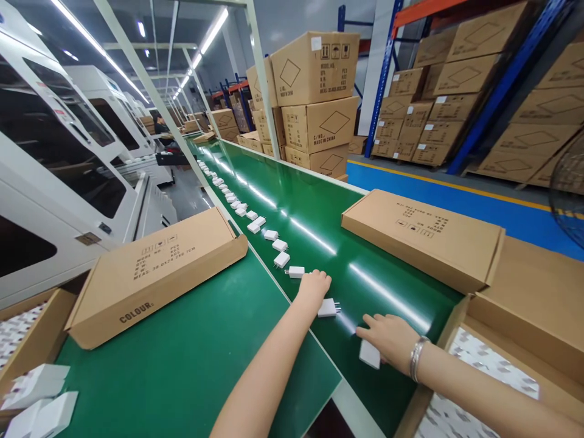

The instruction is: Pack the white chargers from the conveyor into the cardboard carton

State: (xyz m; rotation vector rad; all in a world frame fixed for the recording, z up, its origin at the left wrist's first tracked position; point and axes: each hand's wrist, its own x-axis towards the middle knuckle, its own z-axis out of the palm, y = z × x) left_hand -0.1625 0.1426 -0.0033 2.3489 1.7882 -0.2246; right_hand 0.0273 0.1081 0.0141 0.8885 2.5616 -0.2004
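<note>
White plug chargers [281, 260] lie in a loose line along a green conveyor belt [314, 243]. My left hand [314, 287] is over the belt with its fingers curled down; whatever is in them is hidden. Just left of its fingers lies one white charger [296, 272], and close by on the right another charger [327, 308] has its prongs pointing right. My right hand [390, 337], with a silver bangle at the wrist, has bent fingers around a white charger [369, 354], which shows below the thumb. The palm hides part of that charger.
At right stands an open carton [488, 365] of chargers in patterned packing; a closed carton [424, 237] lies behind it. Another closed carton [159, 274] rests on the left green surface, near several white chargers [41, 395]. Stacked boxes [314, 103] and white machines [68, 134] stand beyond.
</note>
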